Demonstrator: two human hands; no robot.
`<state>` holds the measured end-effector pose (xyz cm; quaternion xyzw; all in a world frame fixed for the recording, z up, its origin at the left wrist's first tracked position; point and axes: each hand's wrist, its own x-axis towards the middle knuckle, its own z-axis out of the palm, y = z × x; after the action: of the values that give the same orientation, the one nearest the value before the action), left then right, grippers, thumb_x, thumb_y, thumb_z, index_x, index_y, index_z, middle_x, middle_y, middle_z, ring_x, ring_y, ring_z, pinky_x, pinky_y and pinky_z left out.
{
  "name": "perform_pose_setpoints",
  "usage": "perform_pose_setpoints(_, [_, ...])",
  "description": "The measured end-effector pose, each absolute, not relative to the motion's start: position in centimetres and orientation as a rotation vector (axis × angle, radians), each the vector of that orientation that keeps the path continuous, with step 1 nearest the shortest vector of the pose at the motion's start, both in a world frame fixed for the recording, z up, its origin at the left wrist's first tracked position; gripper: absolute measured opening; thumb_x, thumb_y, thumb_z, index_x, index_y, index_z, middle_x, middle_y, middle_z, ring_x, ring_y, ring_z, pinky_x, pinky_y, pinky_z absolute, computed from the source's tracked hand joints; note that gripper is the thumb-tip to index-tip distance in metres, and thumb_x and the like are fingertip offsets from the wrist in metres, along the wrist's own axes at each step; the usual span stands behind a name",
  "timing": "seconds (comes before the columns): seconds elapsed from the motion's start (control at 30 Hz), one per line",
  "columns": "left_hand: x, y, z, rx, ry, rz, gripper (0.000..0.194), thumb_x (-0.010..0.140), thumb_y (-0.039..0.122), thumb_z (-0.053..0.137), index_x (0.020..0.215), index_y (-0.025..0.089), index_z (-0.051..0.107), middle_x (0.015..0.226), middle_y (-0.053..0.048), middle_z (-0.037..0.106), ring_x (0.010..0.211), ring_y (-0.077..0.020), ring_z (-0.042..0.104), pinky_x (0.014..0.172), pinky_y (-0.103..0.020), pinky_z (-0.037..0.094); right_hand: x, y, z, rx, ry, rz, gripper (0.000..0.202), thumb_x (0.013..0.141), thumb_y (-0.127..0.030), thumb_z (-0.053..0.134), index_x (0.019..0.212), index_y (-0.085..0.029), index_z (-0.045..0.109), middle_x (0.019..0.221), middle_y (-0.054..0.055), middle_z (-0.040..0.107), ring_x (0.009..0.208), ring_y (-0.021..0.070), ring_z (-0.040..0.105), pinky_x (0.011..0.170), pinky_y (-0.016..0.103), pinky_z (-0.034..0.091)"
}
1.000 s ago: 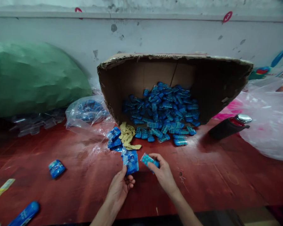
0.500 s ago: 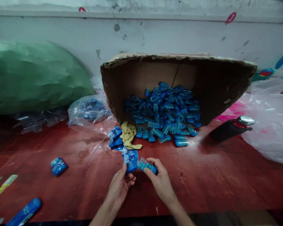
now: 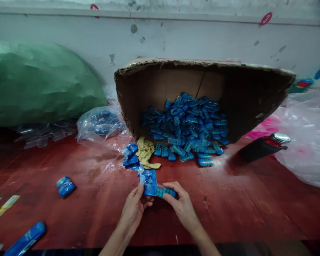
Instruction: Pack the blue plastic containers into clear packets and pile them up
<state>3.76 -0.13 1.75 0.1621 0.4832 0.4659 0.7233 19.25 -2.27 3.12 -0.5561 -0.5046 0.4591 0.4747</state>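
My left hand (image 3: 136, 204) pinches a blue printed packet (image 3: 149, 188) between thumb and fingers near the table's front. From the right, my right hand (image 3: 180, 199) grips a small clear pack (image 3: 165, 192) with rows of turquoise balls and a blue end. The pack's left end meets the packet's right edge; whether it is inside the packet I cannot tell. Beyond my hands lie a pile of similar blue packets (image 3: 130, 155) and a crumpled yellow cloth (image 3: 145, 153). Many more ball packs (image 3: 186, 117) fill a tipped cardboard box (image 3: 181, 78), some spilling out at its front.
At left lie a filled blue packet (image 3: 65, 186), a yellow-white strip (image 3: 6, 206) and a blue tube-like object (image 3: 26, 238). A clear bag (image 3: 101, 122) and a large green sack (image 3: 42, 85) stand behind. A black flask (image 3: 262, 146) leans at right beside plastic bags (image 3: 306, 149).
My right hand has turned the ball pack flatter and brought it left against the packet. My left hand stays almost in place, still holding the packet.
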Motion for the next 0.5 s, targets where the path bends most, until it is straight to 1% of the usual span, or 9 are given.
perform_pose_setpoints(0.1, [3.7, -0.1, 1.8, 0.430, 1.068, 1.059, 0.023, 0.067, 0.035, 0.064, 0.070, 0.013, 0.058, 0.056, -0.001, 0.062, 0.051, -0.0114, 0.058, 0.047, -0.021, 0.046, 19.4, -2.1, 3.2, -1.396, -1.207, 1.175, 0.020, 0.071, -0.022, 0.059, 0.091, -0.022, 0.063, 0.083, 0.000, 0.056, 0.078, 0.0156, 0.053, 0.072, 0.025, 0.042])
perform_pose_setpoints(0.2, [3.9, -0.1, 1.8, 0.482, 1.106, 1.079, 0.023, 0.063, 0.033, 0.067, 0.070, 0.013, 0.059, 0.058, -0.001, 0.063, 0.053, -0.0119, 0.058, 0.047, -0.021, 0.046, 19.4, -1.9, 3.2, -1.377, -1.273, 1.203, 0.021, 0.071, -0.020, 0.059, 0.091, -0.022, 0.063, 0.084, 0.000, 0.057, 0.078, 0.0161, 0.054, 0.073, 0.025, 0.042])
perform_pose_setpoints(0.3, [4.4, -0.1, 1.9, 0.432, 1.076, 1.054, 0.026, 0.061, 0.032, 0.069, 0.076, 0.014, 0.059, 0.064, -0.001, 0.065, 0.056, -0.0131, 0.060, 0.050, -0.023, 0.049, 18.7, -1.9, 2.8, -1.396, -1.333, 1.104, 0.021, 0.072, -0.021, 0.058, 0.093, -0.022, 0.062, 0.084, 0.001, 0.057, 0.078, 0.0165, 0.054, 0.072, 0.026, 0.043])
perform_pose_setpoints(0.4, [4.8, -0.1, 1.9, 0.285, 1.024, 1.013, 0.024, 0.060, 0.030, 0.070, 0.074, 0.015, 0.058, 0.064, 0.000, 0.065, 0.056, -0.0125, 0.061, 0.052, -0.024, 0.050, 17.6, -2.3, 2.3, -1.385, -1.393, 0.936, 0.022, 0.076, -0.021, 0.054, 0.098, -0.022, 0.059, 0.089, 0.003, 0.056, 0.082, 0.0176, 0.053, 0.077, 0.028, 0.043])
perform_pose_setpoints(0.43, [4.8, -0.1, 1.8, 0.248, 1.016, 1.004, 0.022, 0.060, 0.028, 0.071, 0.072, 0.014, 0.058, 0.063, 0.000, 0.065, 0.055, -0.0117, 0.060, 0.052, -0.023, 0.050, 17.4, -2.5, 2.3, -1.356, -1.425, 0.923, 0.024, 0.077, -0.021, 0.054, 0.101, -0.023, 0.059, 0.091, 0.004, 0.055, 0.083, 0.0178, 0.053, 0.078, 0.029, 0.043])
perform_pose_setpoints(0.5, [4.4, 0.1, 1.8, 0.223, 1.004, 0.968, 0.017, 0.062, 0.023, 0.070, 0.071, 0.013, 0.059, 0.063, -0.001, 0.065, 0.055, -0.0107, 0.060, 0.052, -0.021, 0.049, 17.4, -2.7, 2.6, -1.260, -1.485, 1.009, 0.029, 0.078, -0.020, 0.052, 0.107, -0.024, 0.057, 0.094, 0.005, 0.054, 0.087, 0.0175, 0.052, 0.080, 0.029, 0.043])
